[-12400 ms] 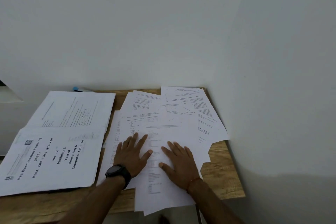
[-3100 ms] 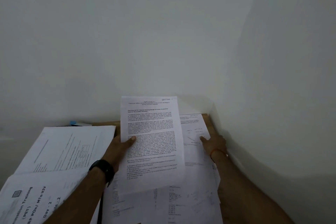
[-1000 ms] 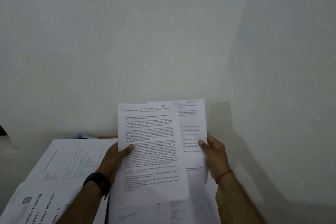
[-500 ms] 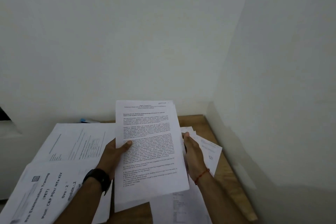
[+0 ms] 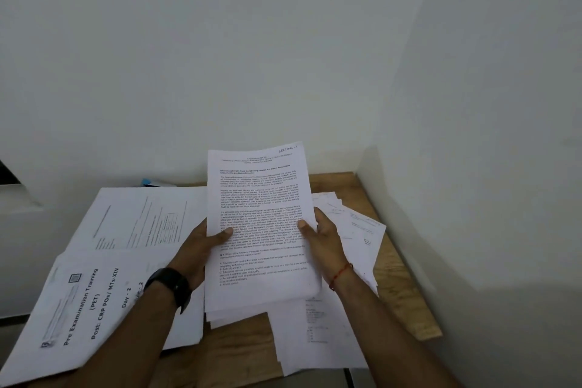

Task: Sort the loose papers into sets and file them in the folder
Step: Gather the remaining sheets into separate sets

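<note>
Papers (image 5: 261, 230) upright, side edges gripped by left hand (image 5: 201, 246) and right hand (image 5: 324, 239).

A wooden table (image 5: 406, 299) stands in the wall corner. On its left lie large printed booklets (image 5: 94, 299), one overlapping another. Loose printed sheets (image 5: 356, 230) spread across its right. Between them, above the table, both hands hold a sheaf of printed pages (image 5: 261, 230), left hand (image 5: 201, 249) at its left edge, right hand (image 5: 324, 239) at its right. Behind the booklets, against the wall, lies a small object (image 5: 151, 183), possibly a pen.

The sheets (image 5: 261, 230) I hold are thin matt white paper, printed black. My table (image 5: 400, 290) shows pale grained wood, dull in finish. My watch (image 5: 171, 288) looks smooth black; the wall (image 5: 252, 57) matt.
</note>
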